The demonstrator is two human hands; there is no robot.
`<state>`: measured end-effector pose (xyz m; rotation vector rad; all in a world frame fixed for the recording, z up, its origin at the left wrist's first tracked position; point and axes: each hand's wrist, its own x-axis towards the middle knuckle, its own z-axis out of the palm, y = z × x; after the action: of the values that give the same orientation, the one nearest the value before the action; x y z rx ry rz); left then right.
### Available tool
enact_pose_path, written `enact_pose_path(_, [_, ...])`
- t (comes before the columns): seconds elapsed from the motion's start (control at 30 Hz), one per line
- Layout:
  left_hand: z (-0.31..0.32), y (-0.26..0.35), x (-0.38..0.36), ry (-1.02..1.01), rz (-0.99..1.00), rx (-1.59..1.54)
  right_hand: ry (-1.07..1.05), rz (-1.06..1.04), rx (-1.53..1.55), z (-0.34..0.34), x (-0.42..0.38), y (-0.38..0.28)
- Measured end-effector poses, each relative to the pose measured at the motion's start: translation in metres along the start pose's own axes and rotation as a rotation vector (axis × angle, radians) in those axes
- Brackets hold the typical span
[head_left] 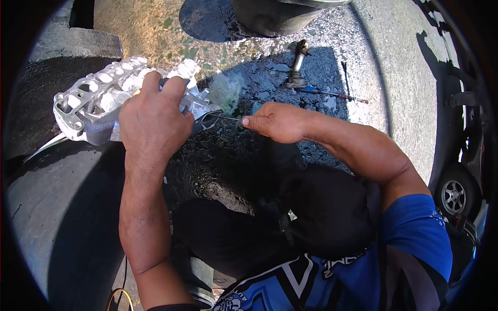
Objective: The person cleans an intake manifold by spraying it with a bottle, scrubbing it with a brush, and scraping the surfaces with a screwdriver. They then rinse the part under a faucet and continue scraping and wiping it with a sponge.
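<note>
A silvery cast-metal intake manifold (106,98) with a row of oval ports lies at the left. My left hand (153,111) is closed over its near right end, fingers curled round the top. My right hand (277,123) is closed on a thin metal-shafted tool that looks like a screwdriver (228,118). Its shaft points left and its tip meets a dark edge at the manifold's right end. Most of the handle is hidden in my fist, with a bit of teal showing. What the tip touches is too small to make out.
Beyond my right hand, a metal fitting with a pipe neck (297,67) stands on wet ground. A blue-and-red-handled tool (332,94) lies beside it. At the top is a dark bucket (275,18); a car wheel (454,196) is at far right.
</note>
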<state>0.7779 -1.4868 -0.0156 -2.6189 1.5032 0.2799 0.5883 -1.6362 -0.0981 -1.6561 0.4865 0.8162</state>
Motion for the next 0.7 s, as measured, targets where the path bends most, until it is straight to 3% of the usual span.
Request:
enact_pose_path(0.2, [0.002, 0.001, 0.001, 0.053, -0.004, 0.014, -0.02, 0.177, 0.129, 0.003, -0.002, 0.008])
enact_pose_path(0.53, [0.0, -0.001, 0.0, 0.036, 0.022, 0.015, 0.022, 0.026, -0.034, -0.001, -0.005, 0.012])
enact_pose_path(0.7, [-0.002, 0.004, 0.003, 0.021, 0.001, 0.021, 0.05, 0.085, -0.014, 0.001, -0.005, 0.005])
